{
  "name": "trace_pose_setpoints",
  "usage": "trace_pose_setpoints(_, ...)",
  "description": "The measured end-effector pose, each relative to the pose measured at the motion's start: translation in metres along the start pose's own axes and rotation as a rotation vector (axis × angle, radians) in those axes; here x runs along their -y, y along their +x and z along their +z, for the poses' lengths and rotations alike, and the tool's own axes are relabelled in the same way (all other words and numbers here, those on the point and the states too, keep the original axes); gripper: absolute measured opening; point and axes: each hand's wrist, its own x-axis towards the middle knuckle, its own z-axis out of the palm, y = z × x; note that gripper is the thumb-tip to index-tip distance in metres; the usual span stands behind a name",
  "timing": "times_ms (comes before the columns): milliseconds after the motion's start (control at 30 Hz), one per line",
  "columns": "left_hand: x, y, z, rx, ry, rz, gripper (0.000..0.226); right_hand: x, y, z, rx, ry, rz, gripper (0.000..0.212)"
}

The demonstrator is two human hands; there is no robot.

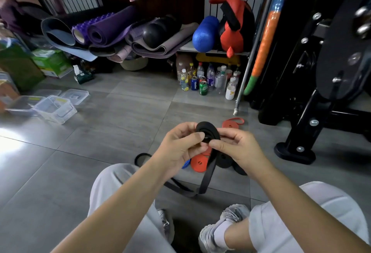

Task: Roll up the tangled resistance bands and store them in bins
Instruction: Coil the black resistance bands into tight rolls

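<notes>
Both hands, the left hand (pixel 180 144) and the right hand (pixel 234 146), pinched the black band (pixel 206 132) coil between them to keep it tight; its loose tail hung below. The bins (pixel 54 108) stood far left.

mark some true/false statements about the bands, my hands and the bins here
1. The left hand and right hand both grip the black resistance band. True.
2. That band is fully rolled. False: a loose tail hangs down to the floor.
3. Red resistance bands lie on the floor under the hands. True.
4. The clear plastic bins sit on the person's right. False: they sit on the left.
5. The Pepsi can stands inside a bin. False: it stands on the floor.
</notes>
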Motion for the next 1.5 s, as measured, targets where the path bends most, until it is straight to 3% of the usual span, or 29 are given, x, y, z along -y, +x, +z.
trace_pose_setpoints(100,0.011,-0.002,0.003,-0.026,-0.135,-0.023,0.013,-0.006,0.000,0.005,0.009,0.071,-0.011,0.025)
trace_pose_setpoints(167,0.015,-0.002,0.000,-0.045,-0.075,-0.037,0.013,-0.012,0.001,0.003,0.000,-0.046,0.002,0.023)
trace_pose_setpoints(233,0.010,-0.001,-0.007,-0.059,0.331,-0.005,0.013,-0.012,0.003,-0.001,0.011,-0.316,0.014,0.021)
trace_pose_setpoints(333,-0.008,0.003,-0.013,0.008,1.292,0.147,0.028,-0.005,0.007,-0.006,0.117,-0.786,-0.032,0.014)
trace_pose_setpoints(400,-0.019,0.005,-0.007,0.133,1.573,0.181,0.036,0.003,0.011,-0.001,0.188,-1.042,-0.097,0.015)
trace_pose_setpoints(467,-0.026,0.005,0.002,0.167,1.717,0.227,0.028,0.011,0.015,0.003,0.212,-1.117,-0.144,0.012)
trace_pose_setpoints(533,-0.031,0.006,0.003,0.100,1.657,0.283,0.024,0.015,0.016,0.002,0.149,-1.028,-0.159,0.014)
trace_pose_setpoints(667,-0.038,0.003,-0.003,0.035,1.200,0.243,0.019,0.008,0.009,-0.008,0.082,-0.648,-0.112,0.029)
trace_pose_setpoints(767,-0.030,0.003,-0.005,0.027,0.934,0.216,0.021,-0.006,0.005,-0.010,0.062,-0.528,-0.132,0.024)
trace_pose_setpoints(967,-0.006,0.003,-0.009,-0.013,0.244,0.105,0.027,-0.012,0.001,0.006,-0.094,0.013,-0.162,0.025)
trace_pose_setpoints(1033,0.004,0.002,-0.007,-0.026,0.155,0.065,0.029,-0.016,0.001,0.008,-0.146,0.027,-0.186,0.024)
trace_pose_setpoints(1167,0.004,0.004,-0.014,-0.010,0.482,0.076,0.020,-0.015,0.001,0.003,-0.071,-0.198,-0.159,0.027)
trace_pose_setpoints(1233,-0.007,0.005,-0.017,0.037,0.799,0.132,0.031,-0.012,0.003,-0.001,-0.062,-0.301,-0.143,0.029)
trace_pose_setpoints(1333,-0.027,0.004,-0.008,0.112,1.289,0.209,0.054,-0.005,0.009,-0.004,0.003,-0.533,-0.146,0.015)
trace_pose_setpoints(1500,-0.048,0.008,0.005,0.228,1.754,0.221,0.032,0.007,0.017,-0.006,0.116,-0.768,-0.185,0.014)
